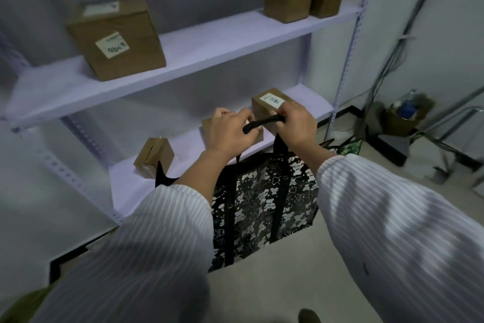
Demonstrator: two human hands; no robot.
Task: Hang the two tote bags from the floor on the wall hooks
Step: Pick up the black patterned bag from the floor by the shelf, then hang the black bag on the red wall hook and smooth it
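Seen from the head, looking down past two arms in white ribbed sleeves [146, 239]. Nearest, at the bottom edge, the tip of a shoe [309, 316] shows on a pale floor [275, 283].

Between the forearms hangs a black tote [264, 202] printed with white bears, lifted above the floor and held just in front of a shelf unit. Its black straps run up to a handle [263, 123] stretched between the two hands. The left hand [230, 131] is curled shut around the handle's left end, knuckles up. The right hand [296, 123] is closed in a fist around the handle's right end. Another black strap [161, 173] pokes up beside the left sleeve.

Just behind the right forearm, a second bag [349, 145] with a green pattern lies low on the floor; little of it shows.

Beyond the hands stands the lilac shelf unit [209, 42]. On its lower shelf sit three small cardboard boxes: one to the left [154, 160], one partly hidden behind the left hand [207, 125], and a labelled box [267, 105] behind the right hand. The upper shelf carries a large labelled box [117, 39] on the left and a pair of smaller boxes [301, 0] on the right.

Far right, in the corner, cables [387, 66] run down a white wall to a carton holding a bottle [408, 110], beside a metal frame [458, 123].
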